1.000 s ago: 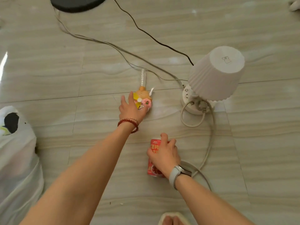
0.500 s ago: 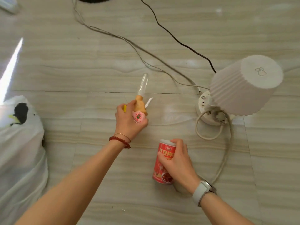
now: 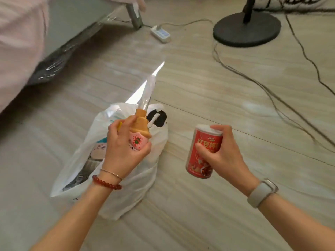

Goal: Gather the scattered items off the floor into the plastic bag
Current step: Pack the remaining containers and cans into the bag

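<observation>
One toy [image 3: 140, 126] (orange, with a clear tube) is gripped in the left hand [image 3: 125, 149], fingers curled round it, above the one plastic bag [image 3: 145, 180]; the right hand [image 3: 223, 153] fingers wrap one red can [image 3: 204, 151], held off the floor [image 3: 217, 87] beside the bag.

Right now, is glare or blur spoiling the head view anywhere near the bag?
Head view: a bright wedge of sunlight glare lies on the floor just beyond the plastic bag, behind the toy's clear tube. The left hand, right hand and red can read sharp; the top edge, around the fan base, is smeared.
</observation>
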The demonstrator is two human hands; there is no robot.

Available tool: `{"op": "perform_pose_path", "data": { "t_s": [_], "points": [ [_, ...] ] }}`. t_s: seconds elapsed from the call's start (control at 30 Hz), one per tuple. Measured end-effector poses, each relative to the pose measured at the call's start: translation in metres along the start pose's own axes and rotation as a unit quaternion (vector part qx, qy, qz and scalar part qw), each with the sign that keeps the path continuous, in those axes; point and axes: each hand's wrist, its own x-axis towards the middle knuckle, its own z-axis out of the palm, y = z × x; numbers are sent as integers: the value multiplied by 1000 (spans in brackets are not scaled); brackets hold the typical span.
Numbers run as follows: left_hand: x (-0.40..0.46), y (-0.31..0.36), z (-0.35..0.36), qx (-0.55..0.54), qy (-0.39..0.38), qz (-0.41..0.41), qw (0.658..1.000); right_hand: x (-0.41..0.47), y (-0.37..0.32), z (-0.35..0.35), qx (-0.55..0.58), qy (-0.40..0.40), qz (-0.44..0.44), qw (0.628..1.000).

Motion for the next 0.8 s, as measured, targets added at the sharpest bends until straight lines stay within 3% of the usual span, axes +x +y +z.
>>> {"op": "perform_pose_path", "data": {
  "t_s": [0.2,0.47,0.53,0.63,0.8],
  "points": [
    [-31,-84,-83,-1,-42,-77,996,31,-54,75,76,2,-38,996],
    [-70,-133,-123,-23,-241,-179,954,17,-71,145,29,-105,-63,992],
    [-63,-139,-115,-22,-232,-188,954,15,-73,154,19,-114,-64,991],
    [-48,-142,-94,14,-141,-178,974,15,-77,164,4,-114,-67,991],
    [-26,-154,-64,175,-84,-144,970,18,-80,183,13,-90,-63,994]
  ]
}}
